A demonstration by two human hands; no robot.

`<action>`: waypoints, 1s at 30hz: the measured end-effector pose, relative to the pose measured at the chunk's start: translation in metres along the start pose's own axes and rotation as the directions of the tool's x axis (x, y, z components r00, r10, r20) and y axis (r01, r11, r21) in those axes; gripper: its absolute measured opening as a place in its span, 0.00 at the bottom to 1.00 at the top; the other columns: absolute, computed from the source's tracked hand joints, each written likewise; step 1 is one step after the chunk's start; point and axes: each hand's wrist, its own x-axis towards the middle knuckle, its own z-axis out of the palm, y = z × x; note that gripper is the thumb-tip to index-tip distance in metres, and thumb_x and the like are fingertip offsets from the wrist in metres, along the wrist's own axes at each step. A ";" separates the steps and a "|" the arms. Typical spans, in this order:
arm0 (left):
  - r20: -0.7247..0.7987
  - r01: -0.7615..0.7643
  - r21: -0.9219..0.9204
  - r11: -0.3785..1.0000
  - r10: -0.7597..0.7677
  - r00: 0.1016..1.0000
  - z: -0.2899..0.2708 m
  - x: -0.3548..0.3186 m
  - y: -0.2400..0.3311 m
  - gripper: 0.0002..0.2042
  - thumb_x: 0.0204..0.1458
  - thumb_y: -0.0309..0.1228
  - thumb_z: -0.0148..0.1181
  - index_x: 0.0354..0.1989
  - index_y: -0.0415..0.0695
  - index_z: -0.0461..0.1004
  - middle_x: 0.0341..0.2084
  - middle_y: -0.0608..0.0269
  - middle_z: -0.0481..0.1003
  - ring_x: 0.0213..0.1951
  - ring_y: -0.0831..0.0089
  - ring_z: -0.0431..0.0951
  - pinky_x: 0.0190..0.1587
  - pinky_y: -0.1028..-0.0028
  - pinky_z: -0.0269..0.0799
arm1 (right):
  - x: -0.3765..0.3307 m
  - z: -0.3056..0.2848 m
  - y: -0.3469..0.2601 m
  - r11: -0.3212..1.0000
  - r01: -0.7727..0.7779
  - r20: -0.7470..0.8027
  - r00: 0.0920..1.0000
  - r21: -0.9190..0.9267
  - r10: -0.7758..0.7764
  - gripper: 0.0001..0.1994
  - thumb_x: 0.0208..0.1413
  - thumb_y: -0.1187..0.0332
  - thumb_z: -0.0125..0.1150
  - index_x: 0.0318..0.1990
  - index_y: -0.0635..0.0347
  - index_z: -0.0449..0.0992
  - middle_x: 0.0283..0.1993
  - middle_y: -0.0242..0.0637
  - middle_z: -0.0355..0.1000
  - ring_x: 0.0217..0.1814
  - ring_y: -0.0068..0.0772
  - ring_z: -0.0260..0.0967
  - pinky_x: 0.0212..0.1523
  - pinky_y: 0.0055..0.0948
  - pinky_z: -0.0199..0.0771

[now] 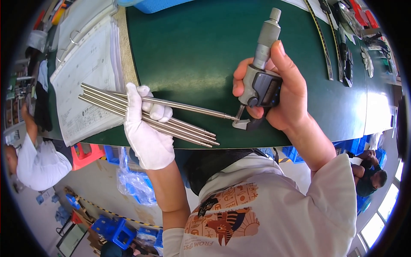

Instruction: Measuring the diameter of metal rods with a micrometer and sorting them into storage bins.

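Observation:
My left hand (145, 132), in a white glove, is closed round several slim metal rods (184, 129). One rod (192, 109) lies apart from the bundle and reaches right, its stepped tip between the measuring faces of a digital micrometer (264, 81). My bare right hand (287, 90) grips the micrometer by its body, the thumb up along the barrel. The micrometer stands tilted, thimble away from me and its frame's jaw (243, 124) low by the rod's tip. Whether both faces touch the rod I cannot tell.
A ring binder of drawings (85, 81) lies open at the left of the green table (184, 47). A blue bin (158, 3) stands at the far edge. Steel rulers (321, 38) and a caliper (346, 60) lie far right. Other people (40, 162) sit at both sides.

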 end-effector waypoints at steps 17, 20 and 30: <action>-0.025 0.024 -0.014 1.000 -0.025 0.999 -0.004 0.002 0.001 0.10 0.51 0.36 0.50 0.26 0.41 0.67 0.14 0.73 0.59 0.13 0.85 0.54 0.15 0.84 0.50 | 0.001 0.002 0.001 0.999 -0.041 -0.003 0.999 0.024 0.041 0.30 0.46 0.40 0.43 0.28 0.65 0.68 0.22 0.41 0.68 0.13 0.22 0.58 0.12 0.19 0.56; -0.015 0.017 -0.016 1.000 -0.017 1.000 0.000 0.001 0.001 0.10 0.51 0.36 0.50 0.25 0.42 0.66 0.13 0.73 0.57 0.12 0.85 0.54 0.15 0.84 0.50 | 0.001 0.003 0.002 0.998 -0.048 -0.045 0.998 -0.048 0.046 0.30 0.51 0.41 0.33 0.28 0.62 0.69 0.21 0.43 0.68 0.14 0.22 0.59 0.09 0.17 0.55; -0.034 0.007 0.028 1.000 -0.006 0.999 -0.001 0.001 0.000 0.11 0.50 0.37 0.52 0.24 0.43 0.66 0.14 0.73 0.57 0.13 0.85 0.56 0.16 0.85 0.51 | 0.004 0.002 0.005 0.996 -0.038 0.014 0.999 0.082 0.037 0.29 0.54 0.47 0.27 0.30 0.66 0.68 0.22 0.45 0.68 0.12 0.25 0.57 0.09 0.18 0.57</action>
